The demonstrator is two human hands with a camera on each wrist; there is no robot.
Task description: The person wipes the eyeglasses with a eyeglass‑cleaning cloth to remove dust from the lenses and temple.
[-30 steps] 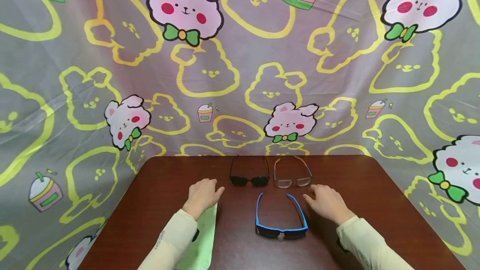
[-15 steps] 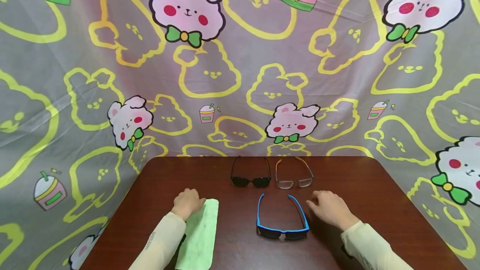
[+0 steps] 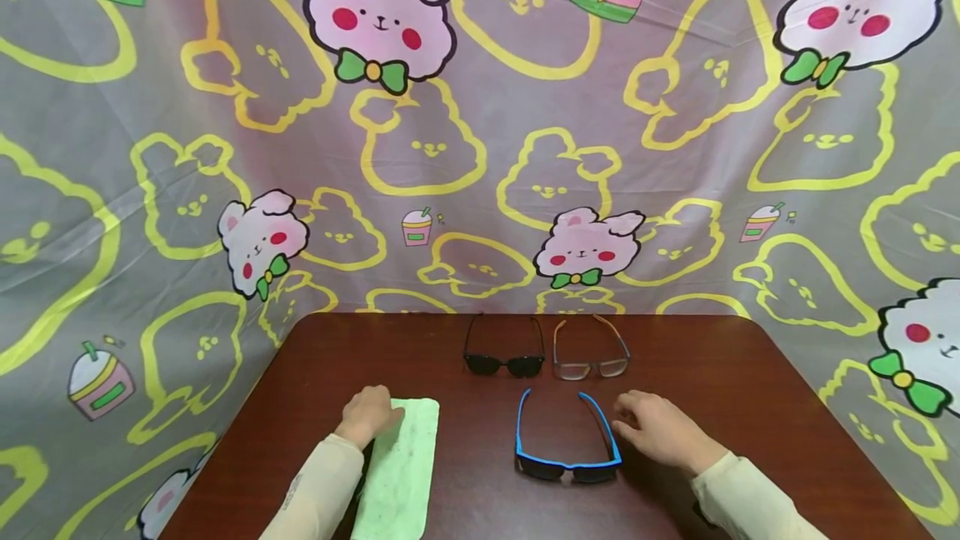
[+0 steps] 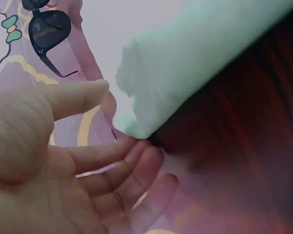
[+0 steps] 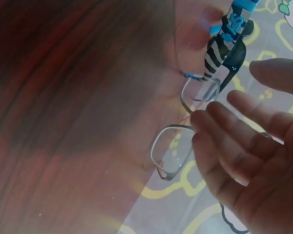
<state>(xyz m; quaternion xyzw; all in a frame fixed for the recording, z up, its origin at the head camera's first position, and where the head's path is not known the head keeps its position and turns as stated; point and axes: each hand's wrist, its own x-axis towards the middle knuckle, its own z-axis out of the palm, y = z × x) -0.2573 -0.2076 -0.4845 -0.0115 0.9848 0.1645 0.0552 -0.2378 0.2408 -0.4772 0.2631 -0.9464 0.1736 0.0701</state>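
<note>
On the left of the table, in the head view, a pale green cloth [image 3: 401, 469] lies flat. My left hand [image 3: 367, 417] is at its far left corner. The left wrist view has the thumb and fingers of this hand [image 4: 63, 165] apart, fingers loosely bent, with the cloth's corner [image 4: 151, 87] between them. My right hand [image 3: 667, 430] hovers just right of blue-framed sunglasses [image 3: 566, 465], fingers loosely bent and holding nothing. In the right wrist view, the patterned temple of the sunglasses [image 5: 222, 46] shows beyond the thumb.
Behind the blue pair, black sunglasses [image 3: 504, 366] and clear-lensed glasses [image 3: 592, 370] lie side by side with their temples unfolded. The brown table [image 3: 315, 357] meets a cartoon-print curtain [image 3: 480, 148] at the back and both sides.
My left hand has moved left and back toward me, from over the cloth's far end to its far left corner, uncovering more cloth. The right hand has shifted slightly toward me.
</note>
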